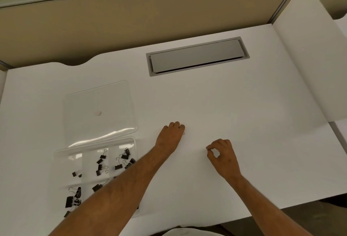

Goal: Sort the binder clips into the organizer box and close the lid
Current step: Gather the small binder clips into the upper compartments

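A clear organizer box [62, 153] lies at the left of the white desk [225, 104], its transparent lid [97, 108] folded open behind it. Several black binder clips [102, 162] sit in its compartments. My left forearm crosses over the box's near right corner. My left hand [170, 138] is curled on the desk right of the box, and a small wire loop of a clip [183, 133] peeks out at its fingertips. My right hand [223, 156] hovers further right, thumb and forefinger pinching a small clip [208, 148], mostly hidden.
A grey cable hatch [197, 56] is set into the desk at the back. A beige partition [112, 25] runs behind, and a white divider [309, 57] stands at the right. The desk's front edge runs at lower right.
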Demonstrator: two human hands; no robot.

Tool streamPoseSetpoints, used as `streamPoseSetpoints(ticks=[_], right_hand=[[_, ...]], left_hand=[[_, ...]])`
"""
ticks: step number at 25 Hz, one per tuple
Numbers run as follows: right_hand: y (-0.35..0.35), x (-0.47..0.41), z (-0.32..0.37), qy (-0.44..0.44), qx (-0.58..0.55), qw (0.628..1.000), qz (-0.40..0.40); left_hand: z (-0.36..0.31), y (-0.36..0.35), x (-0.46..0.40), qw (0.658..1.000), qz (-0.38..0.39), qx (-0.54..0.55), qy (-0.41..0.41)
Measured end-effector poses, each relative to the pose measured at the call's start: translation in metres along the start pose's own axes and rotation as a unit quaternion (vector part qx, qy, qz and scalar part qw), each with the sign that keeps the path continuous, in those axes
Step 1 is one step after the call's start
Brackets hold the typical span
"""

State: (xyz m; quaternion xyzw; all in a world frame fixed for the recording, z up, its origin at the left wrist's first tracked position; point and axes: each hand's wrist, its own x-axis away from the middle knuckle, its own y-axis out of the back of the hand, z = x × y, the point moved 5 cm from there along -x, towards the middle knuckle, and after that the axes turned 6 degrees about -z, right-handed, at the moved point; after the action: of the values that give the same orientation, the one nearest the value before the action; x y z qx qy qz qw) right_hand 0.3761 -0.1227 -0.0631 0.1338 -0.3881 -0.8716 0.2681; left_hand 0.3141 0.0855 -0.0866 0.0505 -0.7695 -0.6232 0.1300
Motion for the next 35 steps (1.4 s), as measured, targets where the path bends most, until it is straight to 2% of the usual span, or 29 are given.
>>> streamPoseSetpoints(ticks=[5,8,14,20,26,29,35], right_hand=[[-0.012,0.008,0.033,0.032,-0.022,0.999,0.019],[-0.019,0.014,0.052,0.054,-0.036,0.998,0.027],[-0.028,0.038,0.097,0.073,-0.069,0.995,0.026],[-0.073,0.066,0.168,0.096,-0.107,0.989,0.034],[-0.127,0.109,0.227,0.088,-0.120,0.985,0.088],[-0.150,0.130,0.247,0.068,-0.138,0.984,0.087],[-0.178,0.156,0.268,0.082,-0.126,0.985,0.087]], left_hand=[[0.010,-0.012,0.064,0.999,-0.002,-0.002,0.048],[0.008,-0.011,0.094,0.996,0.002,0.051,0.072],[0.023,0.049,0.152,0.972,-0.098,0.171,0.130],[0.076,0.087,0.226,0.946,-0.149,0.228,0.178],[0.142,0.091,0.315,0.914,-0.172,0.273,0.246],[0.184,0.087,0.351,0.894,-0.187,0.295,0.282],[0.239,0.088,0.378,0.879,-0.216,0.293,0.307]])
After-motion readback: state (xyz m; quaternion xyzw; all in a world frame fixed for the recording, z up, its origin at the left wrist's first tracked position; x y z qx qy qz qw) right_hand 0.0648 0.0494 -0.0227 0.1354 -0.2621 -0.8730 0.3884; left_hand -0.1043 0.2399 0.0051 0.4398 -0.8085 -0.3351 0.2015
